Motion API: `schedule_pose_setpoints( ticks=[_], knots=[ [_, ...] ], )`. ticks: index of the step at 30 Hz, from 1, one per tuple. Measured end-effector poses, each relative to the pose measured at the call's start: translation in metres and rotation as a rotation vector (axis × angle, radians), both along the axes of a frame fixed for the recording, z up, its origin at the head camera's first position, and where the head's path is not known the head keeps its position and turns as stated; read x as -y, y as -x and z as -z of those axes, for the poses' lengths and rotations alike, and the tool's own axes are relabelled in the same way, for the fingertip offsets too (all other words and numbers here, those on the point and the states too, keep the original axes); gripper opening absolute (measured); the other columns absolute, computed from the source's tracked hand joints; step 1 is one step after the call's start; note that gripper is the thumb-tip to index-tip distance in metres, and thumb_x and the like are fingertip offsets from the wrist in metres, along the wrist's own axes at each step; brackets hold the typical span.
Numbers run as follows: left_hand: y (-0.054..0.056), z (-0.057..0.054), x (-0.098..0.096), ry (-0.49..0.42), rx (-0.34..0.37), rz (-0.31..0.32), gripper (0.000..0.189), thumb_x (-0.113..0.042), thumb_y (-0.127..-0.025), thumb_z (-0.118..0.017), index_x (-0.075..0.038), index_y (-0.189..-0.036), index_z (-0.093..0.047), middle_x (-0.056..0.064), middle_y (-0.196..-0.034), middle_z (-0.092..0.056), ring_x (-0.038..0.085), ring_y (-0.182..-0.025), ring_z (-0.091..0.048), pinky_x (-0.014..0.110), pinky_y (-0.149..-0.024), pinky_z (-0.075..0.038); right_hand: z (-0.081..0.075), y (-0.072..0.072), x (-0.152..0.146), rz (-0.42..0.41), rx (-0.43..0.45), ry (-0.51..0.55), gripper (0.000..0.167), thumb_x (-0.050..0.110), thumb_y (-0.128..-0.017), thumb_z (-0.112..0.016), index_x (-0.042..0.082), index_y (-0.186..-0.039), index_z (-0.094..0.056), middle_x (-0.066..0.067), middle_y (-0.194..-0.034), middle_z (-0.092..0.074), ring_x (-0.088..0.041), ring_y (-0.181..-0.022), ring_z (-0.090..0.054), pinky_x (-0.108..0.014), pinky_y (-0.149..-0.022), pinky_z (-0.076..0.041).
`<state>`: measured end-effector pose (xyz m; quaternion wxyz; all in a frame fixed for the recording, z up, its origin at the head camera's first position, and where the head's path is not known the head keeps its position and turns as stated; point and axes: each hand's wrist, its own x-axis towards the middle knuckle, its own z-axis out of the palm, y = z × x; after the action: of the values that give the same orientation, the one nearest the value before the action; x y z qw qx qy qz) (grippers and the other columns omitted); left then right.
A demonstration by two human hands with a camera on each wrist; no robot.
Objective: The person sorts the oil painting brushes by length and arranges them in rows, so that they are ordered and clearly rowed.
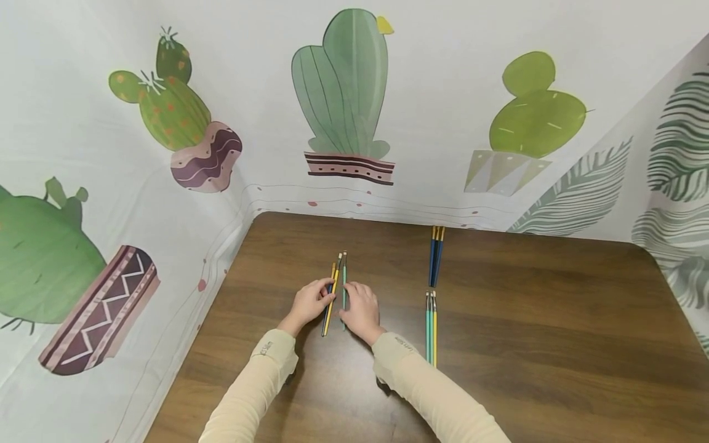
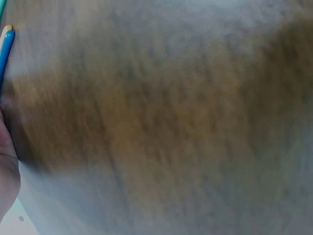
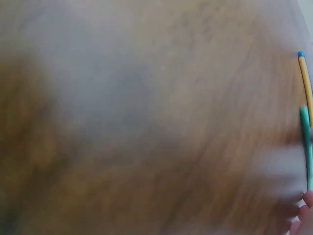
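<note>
Near the left part of the table, my left hand [image 1: 306,303] pinches a yellow paintbrush [image 1: 331,311] and a blue paintbrush [image 1: 330,288] lying alongside it. Just to their right, my right hand [image 1: 362,309] holds a green paintbrush [image 1: 344,280] between thumb and fingers. All these brushes point bristles away from me. In the left wrist view the blue handle's end [image 2: 7,44] shows at the left edge, above part of the hand [image 2: 7,176]. At the right wrist view's right edge appear the green handle [image 3: 306,132], the yellow handle [image 3: 305,81] and some fingertips [image 3: 307,198].
Several blue paintbrushes [image 1: 432,258] lie together at the table's back, right of my hands. Closer to me is another group, with green brushes [image 1: 429,332] and a yellow brush [image 1: 435,332]. A cactus-print cloth [image 1: 432,123] borders the wooden table [image 1: 554,320].
</note>
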<state>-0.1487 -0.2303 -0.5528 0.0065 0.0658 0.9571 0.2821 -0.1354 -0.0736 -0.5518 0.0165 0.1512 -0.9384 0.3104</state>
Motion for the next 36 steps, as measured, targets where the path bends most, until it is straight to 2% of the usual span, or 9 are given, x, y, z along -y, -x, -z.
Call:
schedule_pose_setpoints(
  ticks=[3,7,13,17,20,25,29,32,36],
  knots=[
    [0.000,0.000,0.000,-0.001,0.002,-0.007,0.034,-0.021,-0.080,-0.064,-0.013,-0.112,-0.058,-0.006,-0.070,-0.050,0.004,-0.055,-0.042,0.022,-0.056,-0.034,-0.002,0.004,-0.001,0.060,0.017,0.001,0.054,0.019,-0.067,-0.072,0.009,-0.116,-0.053,-0.008,-0.112,-0.055,-0.026,-0.103,-0.048,-0.040,-0.084,-0.040],
    [0.000,0.001,0.000,0.001,0.001,-0.010,0.034,-0.021,-0.080,-0.064,-0.013,-0.112,-0.058,-0.006,-0.069,-0.050,0.004,-0.055,-0.043,0.022,-0.056,-0.034,-0.008,0.007,-0.003,0.136,0.096,-0.012,0.055,0.019,-0.067,-0.073,0.010,-0.117,-0.053,-0.009,-0.101,-0.054,-0.025,-0.092,-0.050,-0.037,-0.070,-0.043],
    [0.000,0.002,0.000,0.001,-0.003,-0.010,0.034,-0.021,-0.080,-0.064,-0.013,-0.113,-0.058,-0.006,-0.069,-0.050,0.004,-0.056,-0.043,0.022,-0.055,-0.034,-0.014,0.010,-0.006,0.150,0.198,-0.021,0.055,0.016,-0.069,-0.072,0.008,-0.119,-0.052,-0.010,-0.097,-0.053,-0.024,-0.073,-0.055,-0.036,-0.057,-0.044],
    [0.000,0.002,0.000,-0.002,-0.001,-0.011,0.035,-0.021,-0.080,-0.064,-0.013,-0.113,-0.058,-0.006,-0.070,-0.051,0.004,-0.056,-0.043,0.022,-0.056,-0.035,-0.017,0.011,-0.009,0.144,0.234,-0.028,0.051,0.012,-0.070,-0.070,0.007,-0.118,-0.054,-0.012,-0.099,-0.056,-0.027,-0.073,-0.057,-0.039,-0.059,-0.045],
    [0.000,0.002,0.000,-0.004,-0.004,-0.010,0.035,-0.021,-0.080,-0.064,-0.013,-0.113,-0.058,-0.005,-0.070,-0.051,0.004,-0.056,-0.043,0.022,-0.055,-0.034,-0.018,0.012,-0.010,0.142,0.245,-0.044,0.048,0.010,-0.070,-0.068,0.006,-0.116,-0.055,-0.012,-0.094,-0.060,-0.026,-0.074,-0.058,-0.039,-0.062,-0.046],
    [0.000,0.002,0.000,-0.001,-0.010,-0.007,0.034,-0.021,-0.080,-0.064,-0.013,-0.113,-0.058,-0.005,-0.070,-0.051,0.004,-0.056,-0.043,0.022,-0.056,-0.035,-0.020,0.012,-0.012,0.150,0.254,-0.033,0.039,0.007,-0.070,-0.066,0.006,-0.108,-0.060,-0.008,-0.080,-0.062,-0.022,-0.065,-0.056,-0.036,-0.056,-0.044],
    [0.000,0.002,0.000,-0.005,-0.009,-0.006,0.035,-0.021,-0.080,-0.064,-0.012,-0.113,-0.058,-0.006,-0.070,-0.051,0.004,-0.056,-0.043,0.022,-0.056,-0.035,-0.021,0.010,-0.012,0.146,0.243,-0.024,0.038,0.006,-0.068,-0.064,0.005,-0.105,-0.061,-0.006,-0.075,-0.061,-0.021,-0.061,-0.054,-0.035,-0.053,-0.043],
    [0.000,0.002,0.000,-0.005,-0.011,-0.003,0.034,-0.021,-0.081,-0.064,-0.013,-0.113,-0.058,-0.006,-0.070,-0.050,0.004,-0.056,-0.044,0.022,-0.056,-0.035,-0.020,0.008,-0.012,0.148,0.238,-0.013,0.037,0.008,-0.067,-0.065,0.006,-0.103,-0.062,-0.006,-0.075,-0.062,-0.022,-0.062,-0.055,-0.035,-0.054,-0.042],
    [0.000,0.002,0.000,-0.002,-0.025,-0.001,0.034,-0.021,-0.081,-0.063,-0.012,-0.112,-0.058,-0.006,-0.069,-0.050,0.005,-0.056,-0.044,0.022,-0.056,-0.035,-0.018,0.005,-0.012,0.154,0.266,0.062,0.034,0.011,-0.066,-0.068,0.007,-0.099,-0.065,-0.006,-0.079,-0.065,-0.022,-0.066,-0.057,-0.035,-0.056,-0.043]
  ],
)
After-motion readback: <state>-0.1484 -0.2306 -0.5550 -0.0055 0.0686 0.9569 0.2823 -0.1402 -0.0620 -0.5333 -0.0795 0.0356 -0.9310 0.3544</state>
